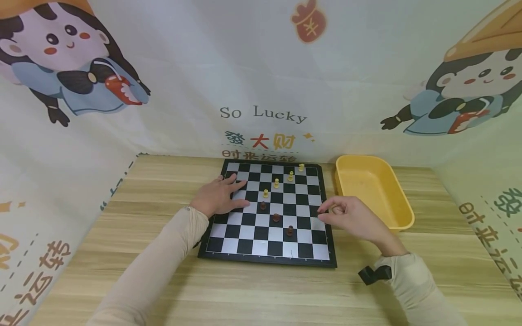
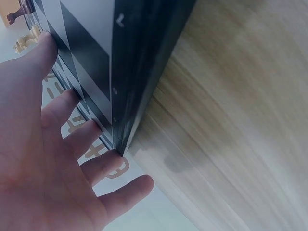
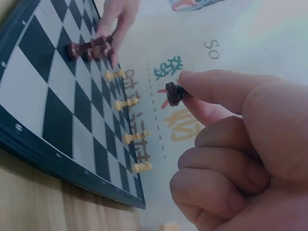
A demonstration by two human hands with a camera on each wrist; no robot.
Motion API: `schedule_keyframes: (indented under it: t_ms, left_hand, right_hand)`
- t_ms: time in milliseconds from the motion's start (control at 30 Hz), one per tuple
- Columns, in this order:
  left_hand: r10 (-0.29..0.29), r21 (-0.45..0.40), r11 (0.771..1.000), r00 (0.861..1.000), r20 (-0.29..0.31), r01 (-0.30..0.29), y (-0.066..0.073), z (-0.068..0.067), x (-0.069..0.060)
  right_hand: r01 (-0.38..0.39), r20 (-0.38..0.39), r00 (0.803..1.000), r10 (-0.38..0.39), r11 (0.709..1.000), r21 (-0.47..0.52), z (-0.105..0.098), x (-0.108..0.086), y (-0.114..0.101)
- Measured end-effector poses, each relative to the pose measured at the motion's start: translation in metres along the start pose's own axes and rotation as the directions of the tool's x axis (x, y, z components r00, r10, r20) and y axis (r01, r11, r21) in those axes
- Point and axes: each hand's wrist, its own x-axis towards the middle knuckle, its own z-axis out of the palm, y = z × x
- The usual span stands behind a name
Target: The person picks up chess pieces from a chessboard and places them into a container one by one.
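Observation:
A black-and-white chessboard (image 1: 271, 246) lies on the wooden table. On it, several yellow pieces (image 1: 276, 183) run diagonally toward the far right corner, and three dark red pieces (image 1: 276, 218) run toward the near right. My left hand (image 1: 218, 197) rests on the board's left side with its fingers spread, as the left wrist view also shows at the board's edge. Over the right edge, my right hand (image 1: 352, 217) pinches a dark piece (image 3: 173, 94) between thumb and index finger, the other fingers curled in the right wrist view.
A yellow tray (image 1: 403, 203) stands right of the board, just beyond my right hand. Behind the table hangs a white printed cloth (image 1: 183, 90), which also runs along both sides. A black strap (image 1: 375, 275) is on my right wrist.

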Motion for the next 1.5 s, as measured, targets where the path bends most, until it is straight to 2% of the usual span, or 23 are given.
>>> schedule_keyframes:
  t_ms: [433,733,933,1133,1367,1500]
  left_hand:
    - [-0.005,-0.008,1.0,1.0,0.0,0.005,0.0,0.001,0.0]
    - [0.007,-0.007,1.0,1.0,-0.004,-0.007,0.001,0.002,0.002]
    - [0.013,-0.011,1.0,1.0,-0.003,-0.013,0.001,0.001,0.002]
    - [0.006,-0.006,1.0,1.0,-0.002,-0.006,-0.001,-0.003,0.001]
    - [-0.001,-0.023,1.0,1.0,0.012,0.001,-0.001,-0.002,0.002]
    - [0.002,-0.025,1.0,1.0,0.005,-0.001,-0.001,-0.002,0.002]
  right_hand:
    - [-0.053,-0.072,0.996,0.047,0.996,-0.077,-0.024,0.0,-0.003]
    - [-0.068,-0.119,0.991,0.064,0.997,-0.034,-0.054,0.0,-0.005]
    - [-0.127,-0.138,0.983,0.119,0.991,-0.052,-0.074,0.003,-0.003]
    - [-0.145,-0.14,0.981,0.138,0.988,-0.046,-0.087,0.011,-0.003]
    - [-0.165,-0.156,0.975,0.156,0.985,-0.044,-0.101,0.015,-0.001]
    - [-0.173,-0.174,0.972,0.157,0.981,-0.085,-0.108,0.018,0.0]
